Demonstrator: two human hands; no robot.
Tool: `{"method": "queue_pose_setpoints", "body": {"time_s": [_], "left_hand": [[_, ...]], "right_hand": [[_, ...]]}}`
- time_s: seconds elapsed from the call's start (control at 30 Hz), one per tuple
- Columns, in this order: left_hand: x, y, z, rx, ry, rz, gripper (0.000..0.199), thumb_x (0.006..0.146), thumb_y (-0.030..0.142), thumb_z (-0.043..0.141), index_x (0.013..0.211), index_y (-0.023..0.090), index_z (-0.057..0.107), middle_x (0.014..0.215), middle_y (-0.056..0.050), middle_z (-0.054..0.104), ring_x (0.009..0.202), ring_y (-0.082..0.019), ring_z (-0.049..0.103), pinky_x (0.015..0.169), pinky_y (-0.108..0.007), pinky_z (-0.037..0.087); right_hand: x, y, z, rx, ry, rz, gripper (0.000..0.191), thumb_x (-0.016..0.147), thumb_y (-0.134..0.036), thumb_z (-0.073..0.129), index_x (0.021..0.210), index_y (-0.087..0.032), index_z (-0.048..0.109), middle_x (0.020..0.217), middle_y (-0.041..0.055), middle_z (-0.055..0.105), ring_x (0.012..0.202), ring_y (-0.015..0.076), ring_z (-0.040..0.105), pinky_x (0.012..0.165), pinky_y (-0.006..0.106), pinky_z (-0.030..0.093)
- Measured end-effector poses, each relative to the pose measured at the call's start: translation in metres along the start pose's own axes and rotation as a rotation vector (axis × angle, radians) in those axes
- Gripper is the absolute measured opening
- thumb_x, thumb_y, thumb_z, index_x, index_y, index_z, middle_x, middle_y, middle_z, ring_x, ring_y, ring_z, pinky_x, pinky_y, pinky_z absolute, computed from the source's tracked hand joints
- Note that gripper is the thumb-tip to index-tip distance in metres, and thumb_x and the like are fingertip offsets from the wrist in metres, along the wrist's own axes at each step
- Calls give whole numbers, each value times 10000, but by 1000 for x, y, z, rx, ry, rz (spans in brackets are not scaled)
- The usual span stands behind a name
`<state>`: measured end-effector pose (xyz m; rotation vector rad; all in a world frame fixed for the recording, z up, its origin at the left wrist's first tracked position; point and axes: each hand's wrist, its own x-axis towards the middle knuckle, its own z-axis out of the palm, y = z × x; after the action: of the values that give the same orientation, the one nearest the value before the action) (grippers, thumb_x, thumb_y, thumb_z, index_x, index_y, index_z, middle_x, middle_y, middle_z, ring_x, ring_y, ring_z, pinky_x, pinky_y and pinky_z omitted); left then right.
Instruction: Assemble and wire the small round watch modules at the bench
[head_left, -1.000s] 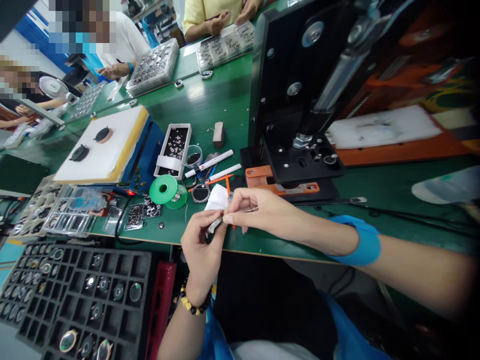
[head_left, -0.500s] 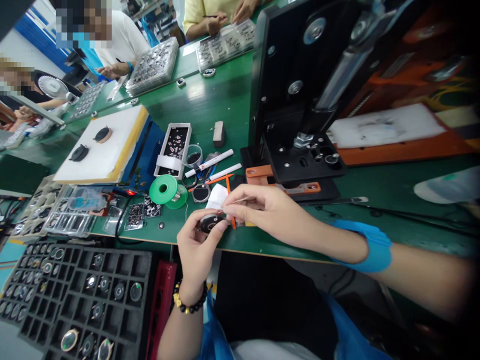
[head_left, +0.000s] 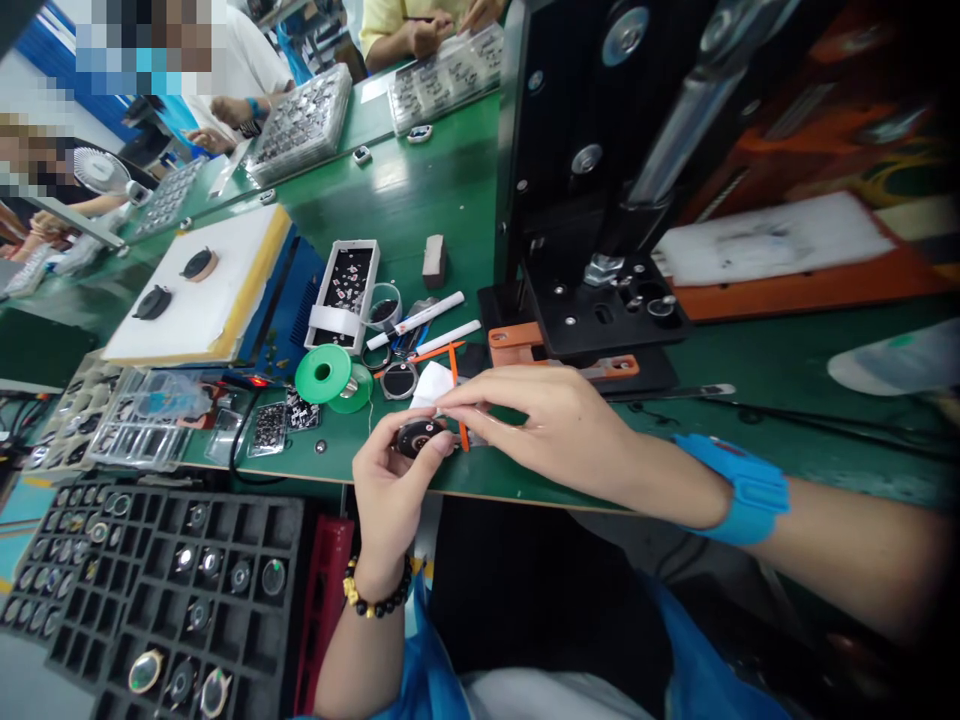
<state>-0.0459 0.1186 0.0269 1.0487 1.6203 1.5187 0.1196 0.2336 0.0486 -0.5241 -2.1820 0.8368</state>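
Observation:
A round black watch case (head_left: 417, 437) is tilted between the thumb and fingers of my left hand (head_left: 394, 480), its dark round face turned up. My right hand (head_left: 544, 420) comes in from the right with thumb and index finger pinched together at the watch case's upper edge. Whatever those fingertips hold is too small to make out. Behind the hands lie an orange cross-shaped tool (head_left: 455, 385) and a folded white paper (head_left: 433, 384). Nearby rests a watch part with a square dark face (head_left: 399, 380).
A green wire spool (head_left: 322, 373), white markers (head_left: 430, 318) and a parts box (head_left: 345, 290) stand beyond my hands. At the right rises a black press (head_left: 592, 180). Lower left is a black foam tray (head_left: 225, 640) with watches. Co-workers sit across the green table (head_left: 420, 210).
My right hand has shifted slightly left and rolled over, its fingertips now at the watch case's upper edge. The left hand keeps hold of the watch case, tilted slightly differently.

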Motion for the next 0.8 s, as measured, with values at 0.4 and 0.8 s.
{"method": "queue_pose_setpoints", "body": {"time_s": [0.4, 0.8], "left_hand": [[1, -3, 3, -37, 20, -1, 356, 849, 307, 855, 1116, 217, 639, 993, -44, 750, 855, -191, 765, 756, -277, 650], [-4, -5, 10, 170, 126, 137, 300, 857, 311, 845, 1070, 198, 668, 966, -40, 723, 832, -164, 732, 703, -228, 602]], "right_hand": [[0, 4, -3, -402, 14, -185, 224, 1026, -166, 523, 1106, -165, 731, 1132, 69, 771, 1038, 226, 712, 771, 325, 564], [-5, 2, 5, -195, 29, -178, 210, 1039, -210, 578, 1017, -188, 786, 1089, 57, 788, 971, 209, 739, 848, 341, 599]]}}
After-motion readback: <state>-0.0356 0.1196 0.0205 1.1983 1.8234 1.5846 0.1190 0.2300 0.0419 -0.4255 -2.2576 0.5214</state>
